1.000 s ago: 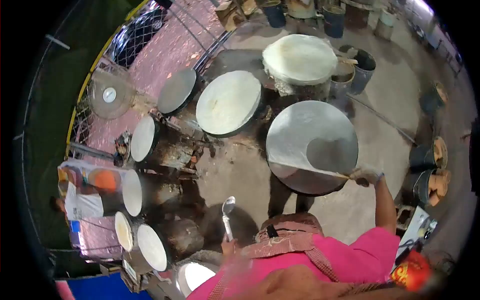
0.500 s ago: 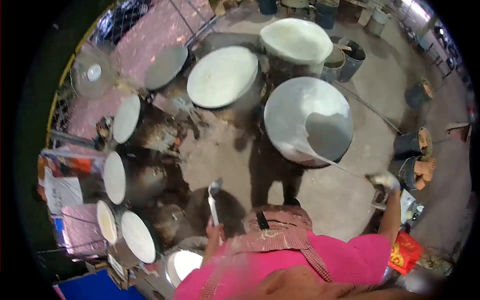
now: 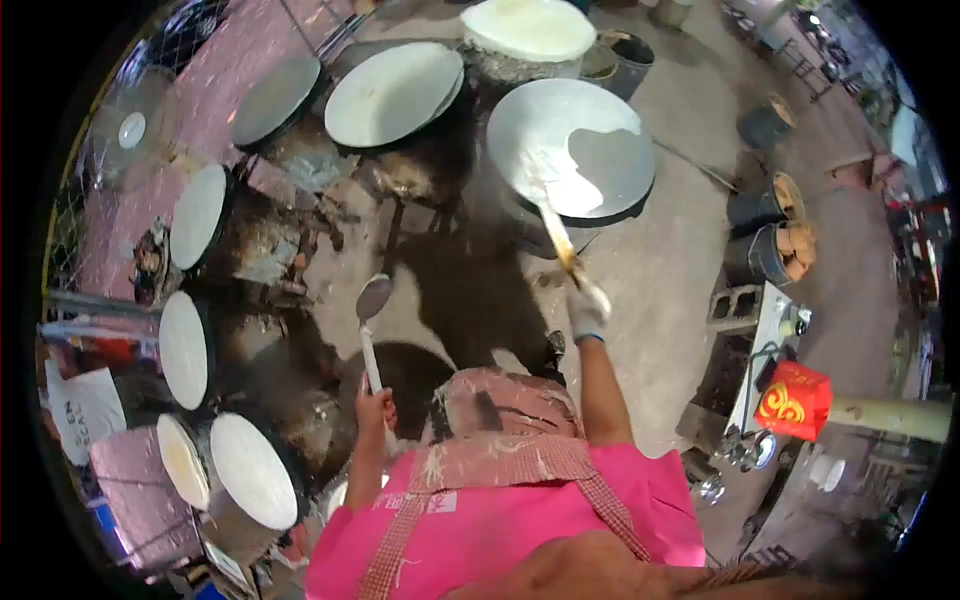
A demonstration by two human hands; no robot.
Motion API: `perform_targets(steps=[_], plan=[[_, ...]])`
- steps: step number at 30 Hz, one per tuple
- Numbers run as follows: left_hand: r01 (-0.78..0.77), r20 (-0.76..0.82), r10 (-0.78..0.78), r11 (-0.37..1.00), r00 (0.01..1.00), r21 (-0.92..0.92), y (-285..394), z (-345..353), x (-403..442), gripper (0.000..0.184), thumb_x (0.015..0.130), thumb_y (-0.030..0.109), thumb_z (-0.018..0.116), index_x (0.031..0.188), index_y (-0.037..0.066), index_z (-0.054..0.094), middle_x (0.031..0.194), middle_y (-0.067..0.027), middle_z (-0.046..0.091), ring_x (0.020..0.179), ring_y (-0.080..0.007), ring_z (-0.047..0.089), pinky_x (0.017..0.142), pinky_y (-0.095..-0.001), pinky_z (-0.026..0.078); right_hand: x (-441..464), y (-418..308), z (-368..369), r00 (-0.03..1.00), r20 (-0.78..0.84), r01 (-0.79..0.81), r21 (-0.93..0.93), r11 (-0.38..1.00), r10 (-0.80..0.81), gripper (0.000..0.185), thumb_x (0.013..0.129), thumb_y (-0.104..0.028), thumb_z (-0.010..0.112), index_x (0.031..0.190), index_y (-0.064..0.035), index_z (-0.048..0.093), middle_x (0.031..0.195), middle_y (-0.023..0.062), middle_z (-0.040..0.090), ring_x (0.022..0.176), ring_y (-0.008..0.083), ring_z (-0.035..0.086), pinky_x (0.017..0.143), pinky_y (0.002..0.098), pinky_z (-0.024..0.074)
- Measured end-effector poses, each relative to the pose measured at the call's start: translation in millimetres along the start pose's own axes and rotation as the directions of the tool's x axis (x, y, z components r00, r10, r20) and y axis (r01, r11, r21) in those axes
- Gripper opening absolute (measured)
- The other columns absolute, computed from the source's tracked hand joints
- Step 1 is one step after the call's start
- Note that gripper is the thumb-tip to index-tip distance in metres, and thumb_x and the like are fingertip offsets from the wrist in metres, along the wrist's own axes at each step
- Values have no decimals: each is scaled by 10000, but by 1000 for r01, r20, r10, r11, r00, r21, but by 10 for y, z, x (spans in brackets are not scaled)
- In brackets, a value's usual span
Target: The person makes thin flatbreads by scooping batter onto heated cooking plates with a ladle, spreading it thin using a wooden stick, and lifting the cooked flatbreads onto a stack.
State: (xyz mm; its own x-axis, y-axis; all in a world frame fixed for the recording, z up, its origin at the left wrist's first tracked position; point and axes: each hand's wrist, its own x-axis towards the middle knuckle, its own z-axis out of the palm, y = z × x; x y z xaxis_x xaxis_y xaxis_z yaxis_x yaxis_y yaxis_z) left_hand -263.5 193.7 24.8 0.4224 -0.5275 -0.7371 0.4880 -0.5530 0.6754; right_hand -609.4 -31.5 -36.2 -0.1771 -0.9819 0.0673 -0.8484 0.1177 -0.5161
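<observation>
My left hand (image 3: 374, 408) is closed around the white handle of a ladle (image 3: 370, 345), its dark round bowl pointing up and away from me. On my right hand (image 3: 588, 308) is a pale glove, and its fingers wrap the brown end of a long flat spatula (image 3: 556, 232). The spatula's far end rests on a large round griddle (image 3: 510, 125), touching a patch of thick white batter (image 3: 570, 192). A thin pale layer covers much of the griddle, while a darker grey area (image 3: 612, 160) shows at its right.
Several round griddles stand on sooty stoves, one (image 3: 395, 95) ahead and another (image 3: 182, 350) at left. A wide vessel of white stuff (image 3: 530, 28) sits behind. Buckets, one with reddish pieces (image 3: 795, 250), stand at right near a red bag (image 3: 795, 400).
My right hand has swung from the far right in toward the middle, bringing the spatula round. White batter now lies bunched near the griddle's front. The ladle remains in my left hand.
</observation>
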Motion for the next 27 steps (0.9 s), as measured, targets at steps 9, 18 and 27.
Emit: perform_targets(steps=[9,18,27], plan=[[59,190,-14,971,982,-233,-259,-64,6,474,803,37,457,1210,231,309,509,-12,334,339,-127,357,265,-276,302,152,-494,91,977,129,-177,26,984,172,361,781,-457,508,981,-182,632,902,140,628,867,334,581,763,425,460],[139,285,-44,937,957,-320,-162,145,-69,158,822,115,440,931,183,348,514,-3,339,343,-133,342,279,-280,304,651,173,-299,979,-118,-116,366,924,169,313,817,-351,509,900,-83,646,829,197,622,809,365,597,692,455,454],[342,438,-173,874,882,-345,-183,222,349,323,818,53,417,1048,270,350,508,-14,317,333,-148,334,260,-303,289,931,875,-641,965,120,-228,-55,972,233,410,835,-447,421,908,-105,636,889,140,634,828,340,596,739,445,455]])
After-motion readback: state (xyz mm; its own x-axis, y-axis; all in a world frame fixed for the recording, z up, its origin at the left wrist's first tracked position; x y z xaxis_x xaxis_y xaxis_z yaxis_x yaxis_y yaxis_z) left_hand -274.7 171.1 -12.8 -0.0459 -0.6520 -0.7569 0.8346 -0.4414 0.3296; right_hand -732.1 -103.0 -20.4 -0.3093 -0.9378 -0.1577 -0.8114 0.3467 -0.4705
